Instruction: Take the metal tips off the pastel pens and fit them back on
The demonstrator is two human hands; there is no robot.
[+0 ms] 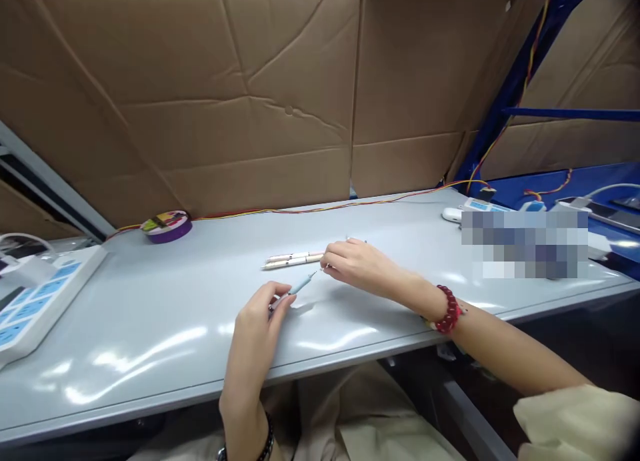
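Note:
Between the thumb and fingers of my left hand (257, 321) is a light blue pen (301, 283), its pointed end tilted up to the right. My right hand (357, 264) is closed in a pinch just beyond that point. A tiny pale bit shows at its fingertips, too small to name. Two whitish pens (293, 262) lie side by side on the grey table behind the blue one, their right ends hidden by my right hand. Another small end of something peeks out behind my right knuckles.
A purple-edged roll of tape (167, 227) lies at the back left. White power strips stand at the left (45, 294) and back right (483, 206). Red and yellow wires (300, 211) run along the cardboard wall (200, 101). Part of the right side is blurred out.

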